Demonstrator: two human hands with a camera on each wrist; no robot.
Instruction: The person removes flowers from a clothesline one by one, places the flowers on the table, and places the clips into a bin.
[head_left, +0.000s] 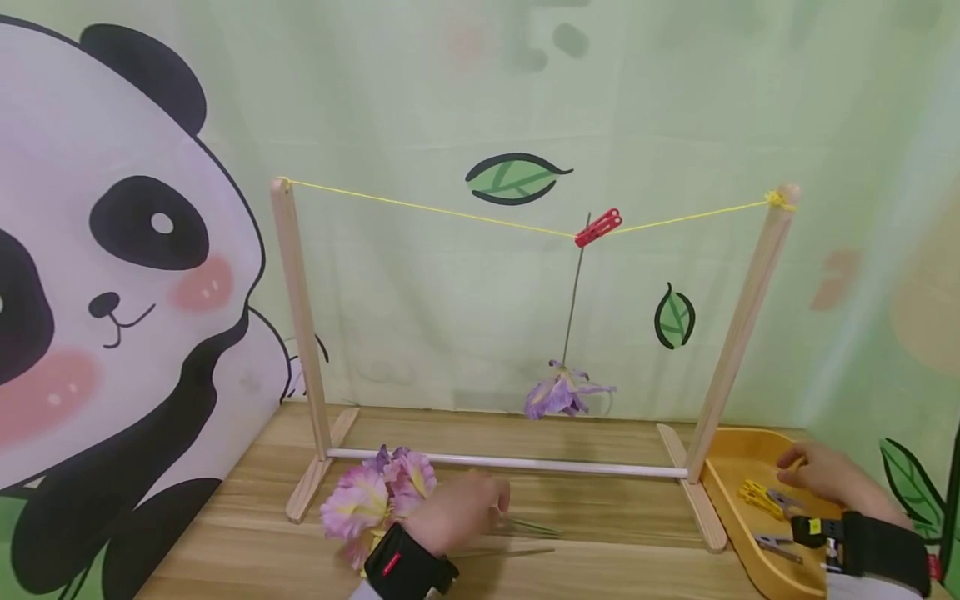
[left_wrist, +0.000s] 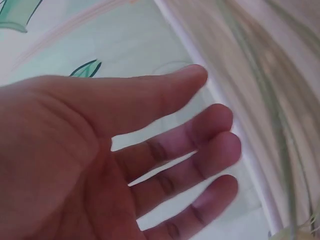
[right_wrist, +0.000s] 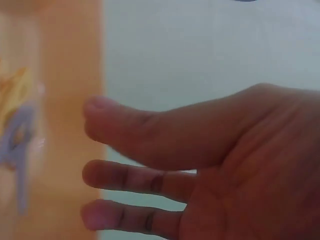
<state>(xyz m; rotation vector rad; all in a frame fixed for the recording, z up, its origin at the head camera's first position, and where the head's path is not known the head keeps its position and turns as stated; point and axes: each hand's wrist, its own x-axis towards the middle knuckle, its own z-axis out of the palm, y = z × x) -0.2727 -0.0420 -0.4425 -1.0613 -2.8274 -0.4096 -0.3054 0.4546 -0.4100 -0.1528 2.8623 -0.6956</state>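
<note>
My left hand (head_left: pixel 461 508) hovers by the stems (head_left: pixel 536 527) of pink-purple artificial flowers (head_left: pixel 356 504) lying on the table. In the left wrist view its fingers (left_wrist: pixel 215 155) are loosely extended, nothing between them, with green stems (left_wrist: pixel 272 115) beyond the fingertips. My right hand (head_left: pixel 832 479) is over the yellow tray (head_left: pixel 738 454), thumb and fingers apart and holding nothing. Yellow clothespins (head_left: pixel 761 498) and grey clothespins (head_left: pixel 778 546) lie in that tray. A red clothespin (head_left: pixel 598 227) clips a purple flower (head_left: pixel 562 396) upside down by its stem to the yellow string (head_left: pixel 435 210).
The string is tied between two wooden posts (head_left: pixel 300 317), making it sag at the red clothespin. A white rod (head_left: pixel 510 462) joins their feet low across the table (head_left: pixel 615 567). Behind hangs a pale green cloth (head_left: pixel 420 317) printed with leaves and a panda.
</note>
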